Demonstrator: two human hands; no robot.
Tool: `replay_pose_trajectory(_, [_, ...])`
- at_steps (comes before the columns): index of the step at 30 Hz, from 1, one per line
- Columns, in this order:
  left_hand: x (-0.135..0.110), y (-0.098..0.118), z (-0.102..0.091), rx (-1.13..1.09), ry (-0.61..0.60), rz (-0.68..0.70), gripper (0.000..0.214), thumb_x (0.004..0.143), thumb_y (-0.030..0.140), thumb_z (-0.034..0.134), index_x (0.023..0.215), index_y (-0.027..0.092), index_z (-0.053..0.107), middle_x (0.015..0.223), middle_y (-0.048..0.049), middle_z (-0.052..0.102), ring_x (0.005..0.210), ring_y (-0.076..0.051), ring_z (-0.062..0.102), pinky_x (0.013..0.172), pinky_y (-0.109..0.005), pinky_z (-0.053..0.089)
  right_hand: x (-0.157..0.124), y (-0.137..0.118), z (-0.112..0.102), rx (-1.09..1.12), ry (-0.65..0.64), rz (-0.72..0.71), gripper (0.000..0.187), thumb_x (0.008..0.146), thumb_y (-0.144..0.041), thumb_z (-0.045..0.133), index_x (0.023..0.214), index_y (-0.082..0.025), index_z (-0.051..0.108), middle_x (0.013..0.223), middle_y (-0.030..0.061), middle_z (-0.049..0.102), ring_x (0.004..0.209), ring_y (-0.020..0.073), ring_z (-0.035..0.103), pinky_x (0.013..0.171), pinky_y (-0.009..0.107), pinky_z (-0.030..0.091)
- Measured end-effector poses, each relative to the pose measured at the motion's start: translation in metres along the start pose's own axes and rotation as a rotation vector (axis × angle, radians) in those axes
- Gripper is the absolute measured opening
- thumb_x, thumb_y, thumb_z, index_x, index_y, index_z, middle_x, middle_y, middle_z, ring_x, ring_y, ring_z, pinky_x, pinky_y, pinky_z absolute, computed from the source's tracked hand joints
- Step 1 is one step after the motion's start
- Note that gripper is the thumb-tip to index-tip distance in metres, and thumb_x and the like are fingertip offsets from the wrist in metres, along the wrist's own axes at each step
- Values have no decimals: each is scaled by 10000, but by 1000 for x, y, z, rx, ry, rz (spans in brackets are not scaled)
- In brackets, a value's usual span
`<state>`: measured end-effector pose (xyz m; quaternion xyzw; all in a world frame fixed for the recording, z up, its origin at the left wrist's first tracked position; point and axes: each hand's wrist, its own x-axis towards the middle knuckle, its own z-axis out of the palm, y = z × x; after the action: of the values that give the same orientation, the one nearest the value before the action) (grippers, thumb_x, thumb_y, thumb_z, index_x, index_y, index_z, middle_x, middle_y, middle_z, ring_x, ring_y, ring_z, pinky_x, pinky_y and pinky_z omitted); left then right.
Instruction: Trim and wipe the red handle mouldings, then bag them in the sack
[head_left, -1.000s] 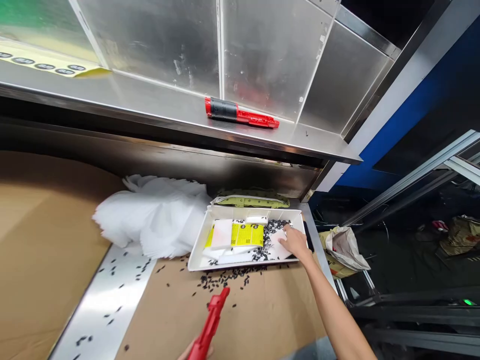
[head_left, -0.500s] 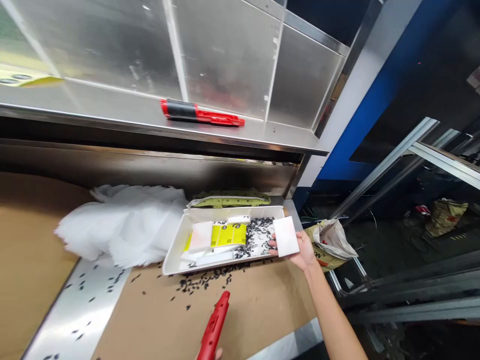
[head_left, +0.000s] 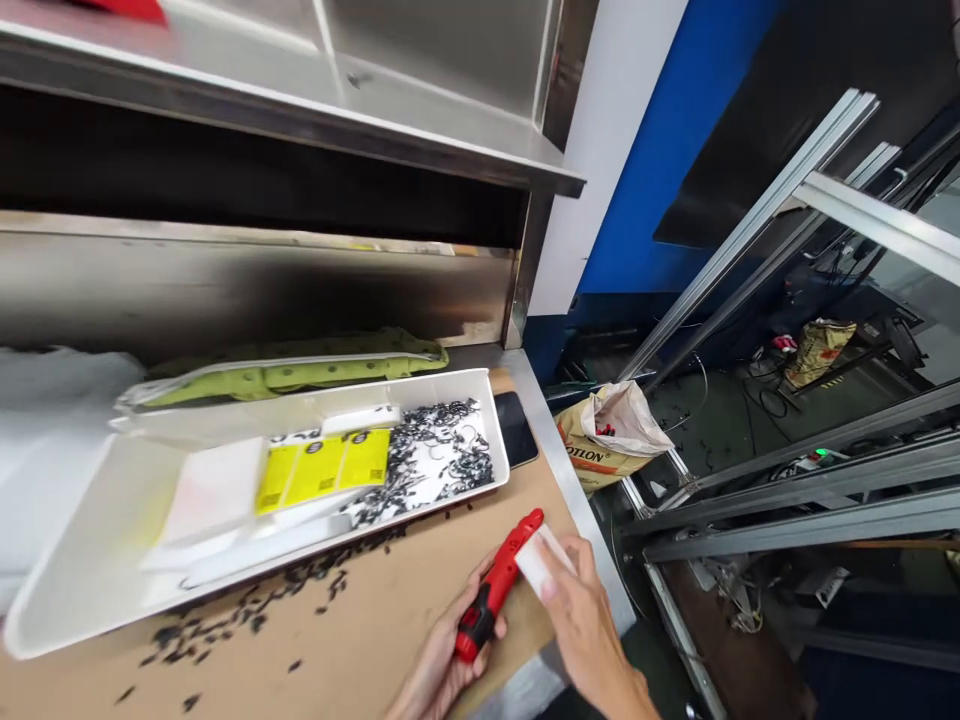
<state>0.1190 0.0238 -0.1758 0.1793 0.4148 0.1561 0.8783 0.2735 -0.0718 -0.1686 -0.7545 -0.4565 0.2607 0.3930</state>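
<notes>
My left hand [head_left: 442, 650] is wrapped round a red plastic tool handle [head_left: 506, 570] with a black lower end, held slantwise over the brown work surface. In my right hand [head_left: 589, 620] is a white sponge block [head_left: 546, 562], pressed against or right beside the upper part of the red handle. To the left, a white tray [head_left: 492, 400] contains small black bits [head_left: 442, 440], other white blocks [head_left: 214, 490] and a yellow printed packet [head_left: 326, 468].
Black bits [head_left: 247, 610] lie scattered along the tray's front. Behind it is a green spotted pouch [head_left: 315, 372]. A dark phone [head_left: 516, 428] lies right of the tray. An open sack [head_left: 607, 440] stands beyond the table edge, near metal frames [head_left: 757, 230]. A steel shelf [head_left: 420, 125] runs overhead.
My right hand has brought the white sponge from the tray's right end to the red handle. My left hand has come further into view with the handle. The view has shifted right and closer.
</notes>
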Motion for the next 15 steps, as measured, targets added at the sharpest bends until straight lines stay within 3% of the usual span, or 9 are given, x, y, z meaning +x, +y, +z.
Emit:
replay_pose_trajectory(2, [9,2,-1,87,-2,6,516,931,404,506,1391,205,384,557,-19,634,348,-64,449,359,-110,355,11,6,11,-239,12,-73,427,970,-338,381,1379,-402,485,1326,94,416,1174,280,558,958,458,500])
replay_pose_trajectory(4, [14,3,-3,176,15,7,545,929,483,464,1393,210,376,545,-18,632,330,-63,432,342,-109,316,17,13,24,-350,74,-52,442,972,-287,364,1386,-384,481,1403,112,346,1186,301,559,916,466,530])
replay_pose_trajectory(6, [16,2,-5,213,33,-16,592,905,550,458,1383,208,387,526,-20,630,319,-73,428,330,-119,301,14,18,38,-383,119,-57,460,971,-279,364,1414,-371,447,1440,120,310,1167,299,578,862,430,563])
replay_pose_trajectory(10, [16,-2,-7,232,75,-33,648,869,586,490,1362,173,412,449,-16,600,283,-88,398,299,-132,275,2,19,50,-390,33,-231,499,949,-297,426,1435,-409,401,1464,93,336,1127,287,606,801,385,591])
replay_pose_trajectory(15, [17,-6,-7,271,78,15,694,849,586,514,1392,177,377,429,-23,603,277,-116,424,280,-144,270,7,13,44,-371,90,-77,443,954,-259,423,1371,-381,510,1446,112,392,1159,323,581,882,467,555])
